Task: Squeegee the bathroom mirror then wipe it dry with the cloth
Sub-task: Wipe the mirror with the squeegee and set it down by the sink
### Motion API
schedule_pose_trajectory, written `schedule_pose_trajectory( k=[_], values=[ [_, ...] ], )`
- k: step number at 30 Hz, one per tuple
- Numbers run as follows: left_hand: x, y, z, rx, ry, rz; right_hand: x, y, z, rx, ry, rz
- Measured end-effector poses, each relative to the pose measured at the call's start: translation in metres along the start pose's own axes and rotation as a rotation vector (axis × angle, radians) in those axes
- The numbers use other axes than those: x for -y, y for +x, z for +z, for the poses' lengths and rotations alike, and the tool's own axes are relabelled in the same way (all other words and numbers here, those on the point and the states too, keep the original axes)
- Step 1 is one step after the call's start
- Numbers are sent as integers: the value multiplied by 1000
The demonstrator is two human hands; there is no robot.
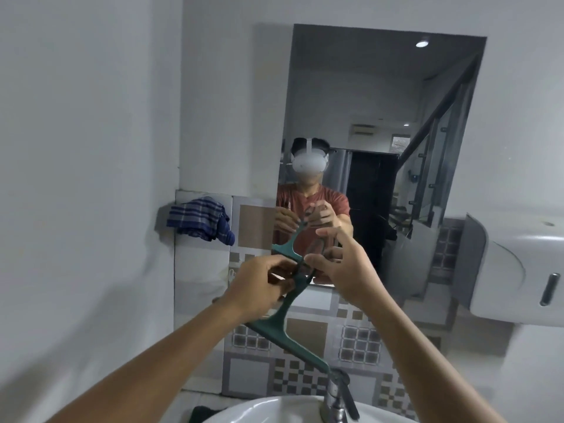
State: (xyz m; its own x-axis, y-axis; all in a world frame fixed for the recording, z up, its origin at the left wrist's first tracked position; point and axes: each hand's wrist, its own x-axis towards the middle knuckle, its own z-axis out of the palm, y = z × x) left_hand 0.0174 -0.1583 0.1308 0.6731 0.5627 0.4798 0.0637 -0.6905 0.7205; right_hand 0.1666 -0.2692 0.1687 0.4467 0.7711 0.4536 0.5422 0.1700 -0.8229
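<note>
Faucet [337, 398] under squeegee [287, 331] blade

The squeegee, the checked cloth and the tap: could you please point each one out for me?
squeegee [271, 326], head view, on the green head near the blade.
checked cloth [198, 219], head view, on its bunched middle.
tap [335, 392], head view, on the metal body.

White walls [91, 117], patterned tiles [360, 343], sink [274, 410]

A small grey shelf [161, 219] sticks out from the wall on the left, beside the mirror [381, 132], and a blue striped cloth [200, 221] lies bunched up on it.
</note>
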Motion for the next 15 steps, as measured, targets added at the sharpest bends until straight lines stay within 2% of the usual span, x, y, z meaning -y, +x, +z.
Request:
schedule_pose_trajectory(
  k=[11, 15],
  values=[
    [57, -32, -27, -179, -152, -89, -33, 5, 90, 90, 149, 3],
    [76, -34, -28, -205, -170, -137, -49, 9, 112, 149, 107, 6]
  ],
)
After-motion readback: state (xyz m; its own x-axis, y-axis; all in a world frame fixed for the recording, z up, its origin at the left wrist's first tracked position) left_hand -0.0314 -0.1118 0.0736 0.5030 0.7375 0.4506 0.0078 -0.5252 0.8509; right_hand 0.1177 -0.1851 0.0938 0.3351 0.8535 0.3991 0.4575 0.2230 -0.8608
